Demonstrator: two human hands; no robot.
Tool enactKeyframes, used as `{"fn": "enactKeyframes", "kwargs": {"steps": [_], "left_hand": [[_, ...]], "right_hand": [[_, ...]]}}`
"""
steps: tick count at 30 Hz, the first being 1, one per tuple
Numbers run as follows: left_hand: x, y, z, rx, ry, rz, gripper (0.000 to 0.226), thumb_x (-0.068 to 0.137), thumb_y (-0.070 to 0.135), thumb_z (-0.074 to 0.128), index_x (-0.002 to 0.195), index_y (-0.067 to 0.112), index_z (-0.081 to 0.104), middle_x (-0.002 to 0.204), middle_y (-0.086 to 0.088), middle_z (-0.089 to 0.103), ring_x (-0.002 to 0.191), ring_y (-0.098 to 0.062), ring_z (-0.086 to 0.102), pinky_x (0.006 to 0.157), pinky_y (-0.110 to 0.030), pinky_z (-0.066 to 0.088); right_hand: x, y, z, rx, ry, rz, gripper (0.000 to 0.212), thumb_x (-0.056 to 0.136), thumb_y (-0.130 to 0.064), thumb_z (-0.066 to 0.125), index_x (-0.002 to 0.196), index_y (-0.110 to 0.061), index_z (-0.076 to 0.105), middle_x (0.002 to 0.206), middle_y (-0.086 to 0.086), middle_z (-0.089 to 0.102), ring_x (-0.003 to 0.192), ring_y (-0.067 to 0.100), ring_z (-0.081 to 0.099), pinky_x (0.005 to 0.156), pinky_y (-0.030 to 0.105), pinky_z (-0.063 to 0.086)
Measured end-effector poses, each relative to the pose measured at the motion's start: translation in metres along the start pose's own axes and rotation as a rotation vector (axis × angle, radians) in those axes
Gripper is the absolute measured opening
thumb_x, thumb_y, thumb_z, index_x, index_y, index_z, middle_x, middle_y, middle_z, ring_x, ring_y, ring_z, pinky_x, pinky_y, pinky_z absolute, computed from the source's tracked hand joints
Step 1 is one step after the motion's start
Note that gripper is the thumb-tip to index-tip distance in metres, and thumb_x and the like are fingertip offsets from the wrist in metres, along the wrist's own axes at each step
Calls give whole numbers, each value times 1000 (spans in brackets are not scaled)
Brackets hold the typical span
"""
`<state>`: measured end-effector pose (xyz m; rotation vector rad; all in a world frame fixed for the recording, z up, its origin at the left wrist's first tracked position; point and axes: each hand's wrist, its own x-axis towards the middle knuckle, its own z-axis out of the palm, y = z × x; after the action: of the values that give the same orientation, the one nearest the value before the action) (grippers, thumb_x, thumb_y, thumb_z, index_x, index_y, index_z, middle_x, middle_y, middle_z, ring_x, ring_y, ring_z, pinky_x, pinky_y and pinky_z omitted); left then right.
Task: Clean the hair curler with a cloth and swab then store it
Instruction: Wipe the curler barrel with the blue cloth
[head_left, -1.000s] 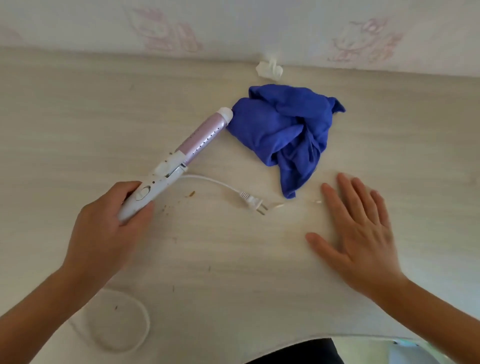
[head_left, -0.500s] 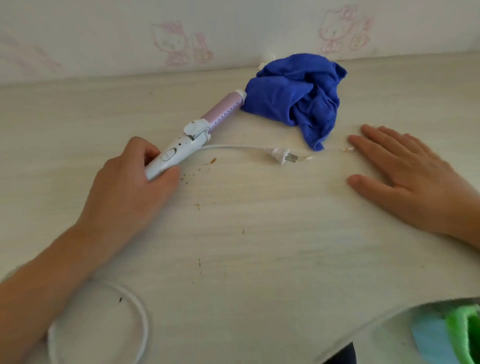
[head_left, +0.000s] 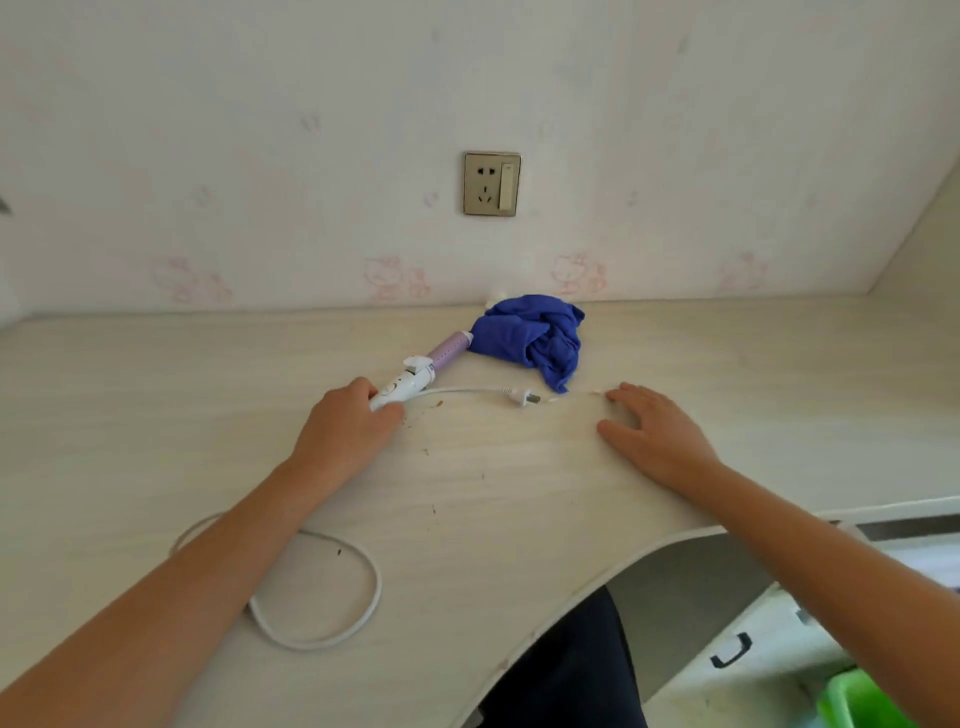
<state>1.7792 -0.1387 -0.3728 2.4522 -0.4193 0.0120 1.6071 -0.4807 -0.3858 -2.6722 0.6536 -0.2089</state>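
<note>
Only the view has risen to the socket (head_left: 491, 183): the left hand (head_left: 343, 431) still grips the curler (head_left: 415, 376), tip touching the cloth (head_left: 530, 338) at two o'clock, right hand (head_left: 654, 436) flat beside the swab (head_left: 555, 400), so cleaning looks unstarted.

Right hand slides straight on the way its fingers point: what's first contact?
Likely the swab, lying just off the right hand's fingertips; the cloth comes next behind it. Swab is tiny, so uncertain.
</note>
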Motion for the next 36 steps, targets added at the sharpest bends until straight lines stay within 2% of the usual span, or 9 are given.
{"fn": "enactKeyframes", "kwargs": {"steps": [6,11,15,20,21,24,31,33,36], "left_hand": [[11,-1,0,24,-36,-18,24,87,37,57,76,15,55,68,-2,60,55,-22,50,49,-31,33],[18,-3,-1,-11,-36,23,27,91,40,57,79,16,56,68,-4,64,53,-27,55,51,-36,42],[17,1,-4,-120,0,59,32,90,47,55,80,16,56,68,-7,66,60,-33,61,54,-41,46],[23,6,-7,-221,93,73,31,92,43,59,76,17,53,63,6,50,54,-15,43,52,-33,33],[24,7,-9,-255,97,66,33,91,46,58,77,17,53,62,6,48,53,-14,41,52,-33,33],[24,12,-16,-364,105,53,41,85,55,55,78,15,54,64,4,50,54,-13,42,53,-35,36],[19,30,-28,-604,120,84,45,83,55,59,82,10,57,65,-1,48,57,-16,42,53,-35,36],[17,34,-29,-668,112,108,40,87,49,60,82,9,56,60,-2,45,54,-17,39,48,-31,34],[17,39,-30,-821,66,91,36,89,38,63,79,5,51,60,-3,43,47,-18,31,42,-28,26]], "right_hand": [[17,-14,6,293,131,21,27,88,-36,62,115,-38,67,121,-15,64,119,11,58,93,33,47],[60,-46,9,310,164,38,39,82,-45,63,120,-37,60,104,-16,60,99,10,62,66,26,44],[99,-64,12,127,38,86,58,75,-52,71,124,-26,54,98,-8,62,85,15,63,61,30,46],[133,-66,14,14,31,92,22,84,-30,64,105,-24,61,87,-3,62,75,19,61,59,31,45],[139,-64,12,80,47,91,10,83,-28,63,91,-22,61,78,-3,60,68,20,59,56,30,42],[149,-64,0,437,179,75,20,80,-19,62,67,-10,50,63,3,48,60,22,43,55,34,34],[139,-119,-106,1356,299,23,25,77,-20,59,93,-4,67,89,15,68,84,28,65,78,41,53],[121,-132,-135,1434,369,-50,9,73,-24,62,77,-16,62,78,9,61,74,24,61,73,35,52],[89,-148,-146,1329,488,-143,18,74,-28,64,62,-27,51,61,-6,48,57,15,47,55,26,44]]}}
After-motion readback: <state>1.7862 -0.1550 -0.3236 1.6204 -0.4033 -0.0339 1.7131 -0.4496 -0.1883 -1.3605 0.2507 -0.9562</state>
